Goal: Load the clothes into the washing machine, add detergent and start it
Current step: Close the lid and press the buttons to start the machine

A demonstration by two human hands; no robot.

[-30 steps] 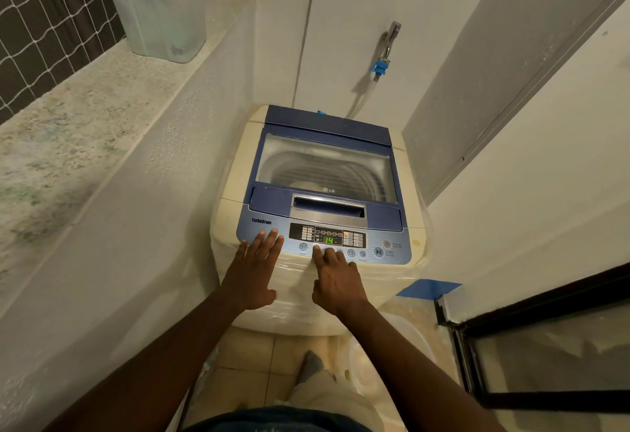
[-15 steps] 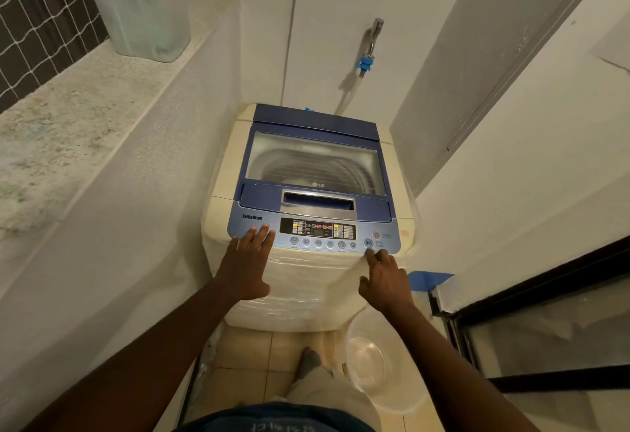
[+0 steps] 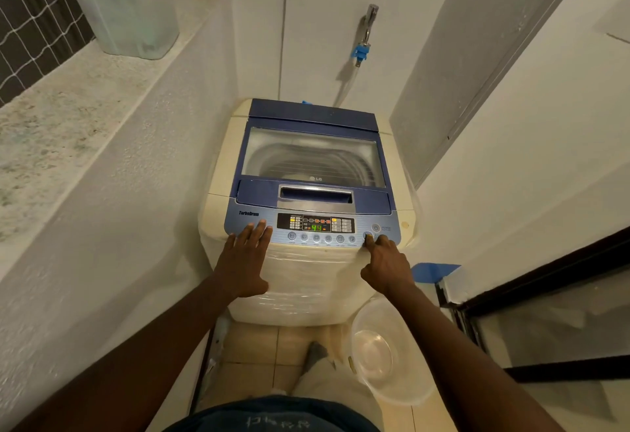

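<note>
A cream and blue top-loading washing machine [image 3: 218,179] stands in a narrow alcove with its clear lid [image 3: 313,158] closed; the drum shows through it. The blue control panel [image 3: 250,215] at the front shows a lit green "44". My left hand [image 3: 243,261] lies flat with fingers spread on the panel's left end. My right hand [image 3: 385,262] is at the panel's right end, its index finger on a round button [image 3: 367,236]. Neither hand holds anything. No clothes or detergent are in sight.
A clear plastic basin [image 3: 385,349] sits on the tiled floor at the machine's front right. A frosted plastic container [image 3: 126,8] stands on the speckled ledge [image 3: 61,107] to the left. A tap with a blue fitting [image 3: 361,51] is on the back wall. A dark-framed glass door [image 3: 545,312] is at right.
My right hand moved from the middle of the panel to its right end and now presses a round button there. The green display went from 14 to 44. My left hand stayed.
</note>
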